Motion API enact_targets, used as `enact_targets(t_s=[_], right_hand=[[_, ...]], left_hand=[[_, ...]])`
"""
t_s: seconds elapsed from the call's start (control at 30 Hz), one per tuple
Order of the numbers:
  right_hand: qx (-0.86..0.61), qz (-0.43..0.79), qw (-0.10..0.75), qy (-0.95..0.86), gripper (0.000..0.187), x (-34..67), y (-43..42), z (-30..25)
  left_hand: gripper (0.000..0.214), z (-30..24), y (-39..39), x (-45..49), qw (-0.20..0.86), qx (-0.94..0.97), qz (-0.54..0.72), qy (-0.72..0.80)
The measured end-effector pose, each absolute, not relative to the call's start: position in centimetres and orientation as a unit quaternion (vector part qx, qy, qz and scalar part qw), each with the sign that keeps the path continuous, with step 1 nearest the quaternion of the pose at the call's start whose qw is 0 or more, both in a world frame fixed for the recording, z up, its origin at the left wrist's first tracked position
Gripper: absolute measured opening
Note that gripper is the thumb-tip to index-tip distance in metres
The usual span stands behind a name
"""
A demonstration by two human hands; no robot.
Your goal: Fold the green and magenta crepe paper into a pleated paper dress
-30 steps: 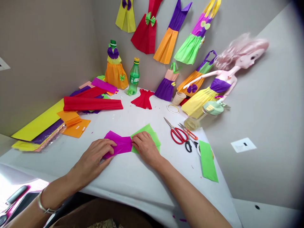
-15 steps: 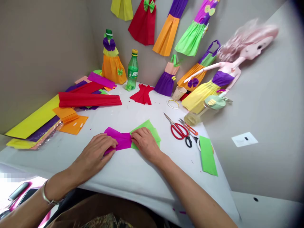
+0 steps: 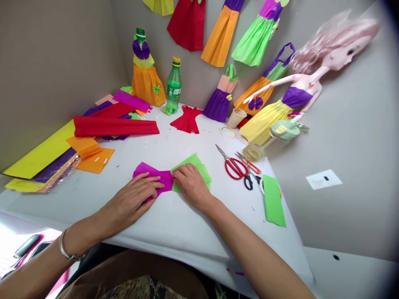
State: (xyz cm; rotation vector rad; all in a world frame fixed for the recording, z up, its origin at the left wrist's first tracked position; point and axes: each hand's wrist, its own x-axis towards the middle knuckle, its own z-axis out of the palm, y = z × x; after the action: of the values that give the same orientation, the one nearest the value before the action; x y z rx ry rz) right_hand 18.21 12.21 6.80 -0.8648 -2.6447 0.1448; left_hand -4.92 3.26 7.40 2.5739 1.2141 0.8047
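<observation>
A pleated magenta crepe paper piece point(image 3: 146, 171) lies on the white table point(image 3: 174, 228), joined at its narrow end to a light green paper piece point(image 3: 196, 166). My left hand point(image 3: 132, 199) lies flat on the magenta paper, fingers stretched out and pressing it down. My right hand point(image 3: 191, 185) rests on the seam where the two colours meet, fingers curled and pressing on the green paper.
Red-handled scissors point(image 3: 234, 166) and smaller scissors point(image 3: 249, 168) lie to the right, beside a green paper strip point(image 3: 272, 201). A tape ring point(image 3: 228, 132), paper cup point(image 3: 235, 118), green bottle point(image 3: 173, 86), doll point(image 3: 299, 91) and paper dresses stand behind. Coloured paper sheets point(image 3: 46, 153) stack at left.
My left hand has slid right over the magenta paper and flattened on it. My right hand stays at the seam. The view has tilted down slightly.
</observation>
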Motion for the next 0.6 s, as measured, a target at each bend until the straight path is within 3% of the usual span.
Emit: enact_targets(t_s=[0.6], right_hand=[[-0.306,0.024,0.168,-0.937,0.02,18.21,12.23,6.47]], left_hand=[[0.02,7.09,3.42,-5.48,0.081,0.884,0.247,0.388]])
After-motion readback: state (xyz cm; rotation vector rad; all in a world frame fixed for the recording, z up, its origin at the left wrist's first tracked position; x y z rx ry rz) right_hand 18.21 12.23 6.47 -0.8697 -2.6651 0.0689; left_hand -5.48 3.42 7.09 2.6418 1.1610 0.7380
